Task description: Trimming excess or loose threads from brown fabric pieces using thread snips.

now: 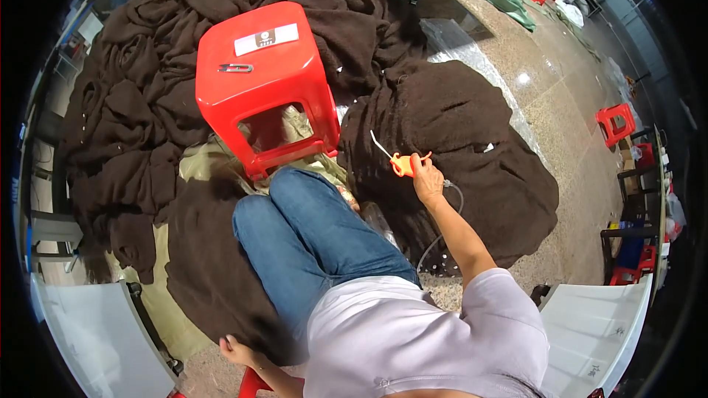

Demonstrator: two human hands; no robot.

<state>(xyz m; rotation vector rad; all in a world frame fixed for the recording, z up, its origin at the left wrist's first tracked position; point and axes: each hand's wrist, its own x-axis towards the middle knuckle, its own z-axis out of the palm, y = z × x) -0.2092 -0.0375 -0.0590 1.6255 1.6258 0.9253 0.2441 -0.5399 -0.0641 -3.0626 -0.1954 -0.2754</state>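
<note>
In my right hand [426, 179] is an orange air blow gun [402, 165] with a thin, bent, pale nozzle; my fingers are wrapped round its body. A clear hose [461, 206] runs from it down beside my forearm. Below the nozzle lies a heap of dark brown knitted cloth [457, 118] dotted with small white bits. My left hand [236, 351] is low at the left, fingers curled, beside the edge of another brown cloth piece [214, 265] by my legs. Whatever its fingers hold, if anything, is hidden.
A red plastic stool [214, 99] stands before my knees, with thread snips [235, 68] and a white label on top. A large brown cloth pile [133, 88] spreads behind and left of it. White panels [96, 324] flank me; another red stool [615, 124] is far right.
</note>
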